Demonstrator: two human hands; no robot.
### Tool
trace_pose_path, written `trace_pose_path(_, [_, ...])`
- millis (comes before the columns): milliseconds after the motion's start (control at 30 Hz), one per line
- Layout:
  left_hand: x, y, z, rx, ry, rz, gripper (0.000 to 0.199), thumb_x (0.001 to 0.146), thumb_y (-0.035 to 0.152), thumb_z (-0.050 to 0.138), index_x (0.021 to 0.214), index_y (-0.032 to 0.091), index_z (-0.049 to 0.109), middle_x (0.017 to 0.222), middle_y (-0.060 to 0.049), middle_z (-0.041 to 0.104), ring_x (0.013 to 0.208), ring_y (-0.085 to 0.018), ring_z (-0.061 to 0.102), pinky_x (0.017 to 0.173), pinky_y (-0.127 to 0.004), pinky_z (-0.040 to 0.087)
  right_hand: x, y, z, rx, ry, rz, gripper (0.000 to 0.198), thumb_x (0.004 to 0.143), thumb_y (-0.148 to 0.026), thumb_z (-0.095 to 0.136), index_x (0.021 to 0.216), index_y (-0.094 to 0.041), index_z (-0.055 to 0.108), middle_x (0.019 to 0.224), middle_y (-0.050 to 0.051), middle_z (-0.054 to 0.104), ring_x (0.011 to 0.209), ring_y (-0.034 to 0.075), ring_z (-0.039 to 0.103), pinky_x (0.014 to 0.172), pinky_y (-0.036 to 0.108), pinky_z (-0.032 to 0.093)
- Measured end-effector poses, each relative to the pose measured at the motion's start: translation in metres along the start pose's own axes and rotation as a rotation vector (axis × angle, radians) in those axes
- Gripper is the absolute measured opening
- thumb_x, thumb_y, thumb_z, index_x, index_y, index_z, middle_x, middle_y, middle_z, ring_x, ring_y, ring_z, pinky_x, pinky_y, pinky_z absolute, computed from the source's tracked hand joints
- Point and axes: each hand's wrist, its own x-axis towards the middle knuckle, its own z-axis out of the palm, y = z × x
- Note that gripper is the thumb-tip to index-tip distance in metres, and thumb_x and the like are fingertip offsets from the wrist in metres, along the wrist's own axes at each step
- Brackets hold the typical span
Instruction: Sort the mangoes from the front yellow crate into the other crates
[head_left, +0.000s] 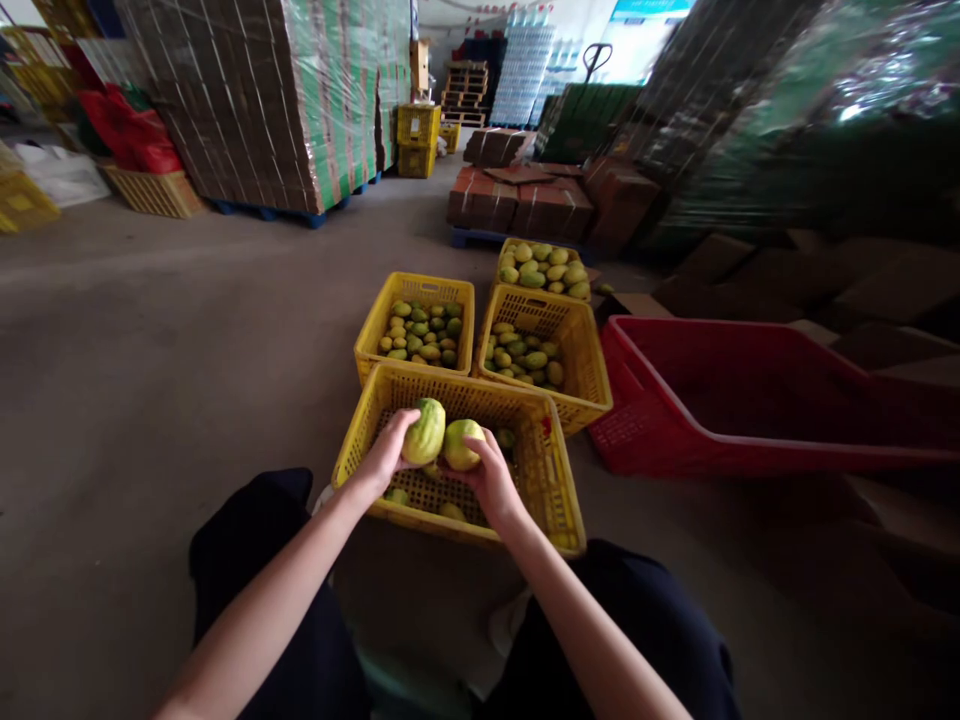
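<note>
My left hand [391, 446] is closed around a ridged yellow-green papaya [425, 432]. In my right hand [490, 474] is a second, rounder yellow-green papaya [459, 445], gripped with the thumb across its near side. The two fruits are side by side, almost touching, above the nearest yellow crate [566, 490]. Inside that crate a few more fruits lie loosely, such as a green-yellow papaya [452, 511] near the front wall. My hands and the held fruits hide part of the crate's floor.
Just beyond, a left yellow crate [367, 340] and a right yellow crate [589, 355] hold many similar fruits, with a full crate [510, 292] behind. A large red bin [652, 440] stands at right. Wrapped pallet stacks [300, 100] and brown cartons [551, 208] stand farther back.
</note>
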Motion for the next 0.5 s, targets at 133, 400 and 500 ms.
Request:
trace_pose_path(133, [-0.001,-0.001,0.002,0.222,-0.033,-0.124,0.038,0.086,0.043,0.053,0.099,0.012,0.068,0.068,-0.008,0.07,0.047,-0.017,0.06,0.049,-0.028,0.05,0.002,-0.01,-0.009,0.045,0.042,0.11,0.026,0.076,-0.044,0.059,0.09,-0.023,0.052,0.087,0.005,0.067,0.074,0.022,0.067,0.051,0.034,0.06])
trace_pose_path(400, [0.001,-0.004,0.003,0.278,-0.112,-0.178,0.056,0.09,0.054,0.04,0.086,0.009,0.073,0.047,-0.008,0.062,0.029,-0.012,0.047,0.033,-0.021,0.034,-0.005,-0.025,-0.012,0.082,0.002,0.386,0.039,0.089,-0.051,0.043,0.091,-0.016,0.059,0.061,0.005,0.066,0.047,0.018,0.064,0.041,0.028,0.054])
trace_pose_path(500, [0.001,-0.005,0.003,0.223,-0.112,-0.216,0.058,0.089,0.057,0.04,0.084,0.009,0.073,0.046,-0.007,0.062,0.027,-0.011,0.045,0.031,-0.02,0.03,-0.004,-0.026,-0.014,0.128,-0.055,0.483,0.052,0.092,-0.057,0.032,0.081,-0.014,0.061,0.055,0.007,0.064,0.04,0.016,0.061,0.037,0.023,0.051])
